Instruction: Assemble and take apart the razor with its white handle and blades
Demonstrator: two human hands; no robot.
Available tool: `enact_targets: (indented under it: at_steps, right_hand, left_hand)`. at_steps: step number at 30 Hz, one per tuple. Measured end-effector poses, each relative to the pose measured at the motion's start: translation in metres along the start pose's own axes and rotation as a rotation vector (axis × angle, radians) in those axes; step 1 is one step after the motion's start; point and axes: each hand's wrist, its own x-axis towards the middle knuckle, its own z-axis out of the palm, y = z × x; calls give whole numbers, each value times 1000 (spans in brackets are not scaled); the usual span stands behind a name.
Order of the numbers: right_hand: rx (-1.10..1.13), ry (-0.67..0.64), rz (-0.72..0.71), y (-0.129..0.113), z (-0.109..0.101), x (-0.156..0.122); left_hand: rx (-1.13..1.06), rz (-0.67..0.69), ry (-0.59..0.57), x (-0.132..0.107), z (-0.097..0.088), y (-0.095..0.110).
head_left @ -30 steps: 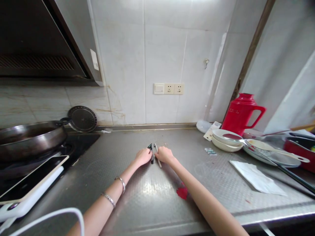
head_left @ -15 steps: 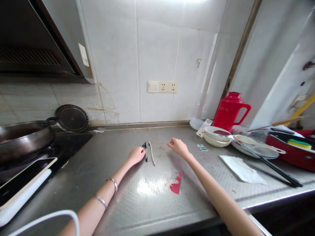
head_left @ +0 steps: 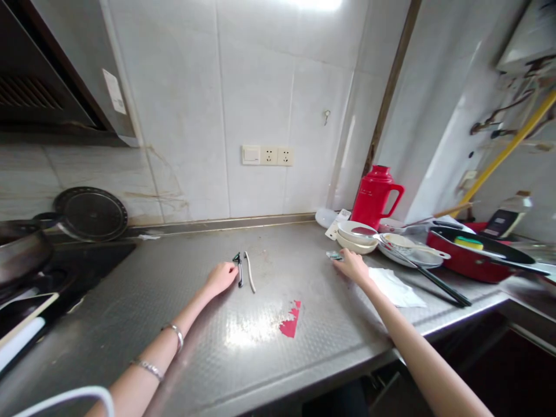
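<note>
My left hand [head_left: 222, 277] rests low over the steel counter, its fingers curled at the handle of what looks like a small razor [head_left: 240, 272] with a dark head. To the right of it lies a thin off-white stick or cord [head_left: 249, 272], slightly bent. Farther right, my right hand [head_left: 353, 265] has its fingers closed on the near end of a small flat packet [head_left: 332, 255] with blue-green print. The packet still lies on the counter, partly covered by the fingertips.
White bowls [head_left: 355, 246] and a red thermos jug [head_left: 375, 197] stand behind my right hand. A white napkin [head_left: 397, 288], a long black-handled ladle [head_left: 438, 285] and a red pan [head_left: 460, 260] lie to the right. A red scrap [head_left: 290, 324] is near the front.
My right hand has moved right and reached the small packet. My left hand stays beside the razor. The view has turned to the right.
</note>
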Motion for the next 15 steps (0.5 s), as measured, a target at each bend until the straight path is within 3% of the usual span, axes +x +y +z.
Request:
enact_targets:
  at_steps: [15]
  right_hand:
    - [-59, -37, 13, -10, -3, 3]
  left_hand:
    - [-25, 10, 11, -3, -1, 2]
